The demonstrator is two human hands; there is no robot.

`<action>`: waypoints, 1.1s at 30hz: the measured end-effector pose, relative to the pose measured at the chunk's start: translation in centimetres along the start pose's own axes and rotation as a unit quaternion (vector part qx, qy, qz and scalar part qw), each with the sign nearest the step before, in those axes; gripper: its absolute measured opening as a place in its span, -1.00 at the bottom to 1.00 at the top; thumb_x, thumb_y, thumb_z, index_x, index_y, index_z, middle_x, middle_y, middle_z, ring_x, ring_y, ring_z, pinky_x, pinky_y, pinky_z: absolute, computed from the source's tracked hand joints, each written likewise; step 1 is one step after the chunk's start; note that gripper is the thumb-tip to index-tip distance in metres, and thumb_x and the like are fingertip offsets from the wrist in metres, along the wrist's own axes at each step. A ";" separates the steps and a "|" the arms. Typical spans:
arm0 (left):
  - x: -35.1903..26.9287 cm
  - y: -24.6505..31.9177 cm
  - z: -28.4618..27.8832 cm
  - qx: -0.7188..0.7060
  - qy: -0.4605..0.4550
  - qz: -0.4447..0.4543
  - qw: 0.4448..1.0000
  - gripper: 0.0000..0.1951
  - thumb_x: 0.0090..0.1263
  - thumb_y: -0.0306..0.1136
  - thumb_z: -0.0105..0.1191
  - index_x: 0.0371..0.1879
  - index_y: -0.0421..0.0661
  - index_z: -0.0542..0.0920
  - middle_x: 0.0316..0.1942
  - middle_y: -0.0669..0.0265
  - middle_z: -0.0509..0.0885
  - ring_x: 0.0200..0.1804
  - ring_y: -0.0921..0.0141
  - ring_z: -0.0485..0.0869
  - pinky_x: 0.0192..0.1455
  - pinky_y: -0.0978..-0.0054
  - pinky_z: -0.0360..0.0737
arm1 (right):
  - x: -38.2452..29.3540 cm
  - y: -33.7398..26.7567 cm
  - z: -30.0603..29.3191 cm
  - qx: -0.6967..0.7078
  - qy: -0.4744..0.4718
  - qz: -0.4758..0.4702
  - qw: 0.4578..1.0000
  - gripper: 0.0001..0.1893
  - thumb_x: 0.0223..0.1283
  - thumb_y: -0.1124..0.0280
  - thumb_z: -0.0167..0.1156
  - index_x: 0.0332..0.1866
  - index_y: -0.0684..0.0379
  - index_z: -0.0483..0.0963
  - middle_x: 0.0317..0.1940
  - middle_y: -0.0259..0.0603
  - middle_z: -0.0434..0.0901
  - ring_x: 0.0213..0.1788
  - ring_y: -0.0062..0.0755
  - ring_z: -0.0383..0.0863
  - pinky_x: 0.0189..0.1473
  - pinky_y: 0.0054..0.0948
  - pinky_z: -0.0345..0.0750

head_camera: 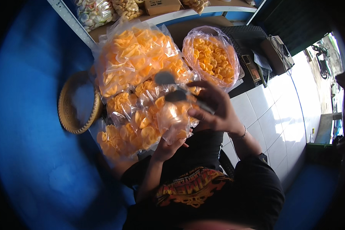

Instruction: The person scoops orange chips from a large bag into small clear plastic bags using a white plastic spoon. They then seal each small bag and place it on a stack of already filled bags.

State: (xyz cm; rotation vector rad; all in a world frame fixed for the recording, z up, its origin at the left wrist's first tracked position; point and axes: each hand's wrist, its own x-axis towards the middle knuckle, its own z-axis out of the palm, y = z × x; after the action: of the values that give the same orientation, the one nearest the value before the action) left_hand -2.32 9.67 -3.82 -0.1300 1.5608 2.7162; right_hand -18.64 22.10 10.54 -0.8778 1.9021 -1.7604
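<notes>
My left hand [169,148] holds a small clear plastic bag [174,122] from below, with some orange crackers inside. Above and to the right of it, my right hand [215,107] curls its fingers and thumb around a motion-blurred tool [175,96] with two dark rounded ends, possibly tongs. Those ends hang over the bags, above the one in my left hand. Several filled clear bags of orange crackers [143,118] lie in front of me. Behind them is a larger heap of bagged crackers [132,54]. To its right stands an open plastic bag full of loose orange crackers [214,59].
A woven basket [63,106] rests at the left by the blue wall. At the top, a shelf [172,17] carries bagged snacks and a cardboard box [162,6]. On the right, a black perforated surface [244,37] bears a box with a cable [279,54]. Tiled floor [264,115] lies beyond.
</notes>
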 end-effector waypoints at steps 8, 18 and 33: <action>-3.4 -1.1 -1.2 0.093 0.068 0.000 0.993 -0.49 0.41 -0.66 -0.04 0.37 -0.23 0.34 0.22 0.02 0.56 0.21 0.27 0.59 -0.19 0.46 0.75 | 6.0 11.2 -12.2 -0.420 0.255 0.169 0.854 -0.54 0.30 -0.05 0.22 -0.04 0.17 0.65 -0.31 0.03 0.72 -0.20 -0.14 0.75 -0.16 -0.23 0.59; -4.2 1.3 -0.8 0.030 0.056 -0.013 0.998 -0.43 0.28 -0.64 0.18 0.31 -0.18 0.39 0.09 0.01 0.59 0.13 0.28 0.61 -0.22 0.45 0.73 | 11.4 15.4 -21.8 -0.590 0.120 0.162 0.782 -0.60 0.20 -0.05 0.25 -0.01 -0.02 0.66 -0.22 -0.08 0.74 -0.05 -0.03 0.71 0.01 -0.13 0.60; -3.8 1.4 -0.2 0.016 0.064 0.010 0.998 -0.39 0.24 -0.61 0.24 0.31 -0.19 0.35 0.01 0.10 0.58 0.10 0.26 0.63 -0.28 0.50 0.71 | 12.7 14.8 -22.2 -0.609 0.114 0.145 0.771 -0.78 0.21 0.16 0.21 -0.19 -0.04 0.73 -0.30 -0.15 0.74 -0.17 -0.08 0.73 -0.08 -0.15 0.62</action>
State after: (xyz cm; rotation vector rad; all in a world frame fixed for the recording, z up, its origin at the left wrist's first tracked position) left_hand 1.45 8.94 -2.38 -0.2951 1.6443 2.7475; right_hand -45.24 29.82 0.33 -0.6193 3.1157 -0.2471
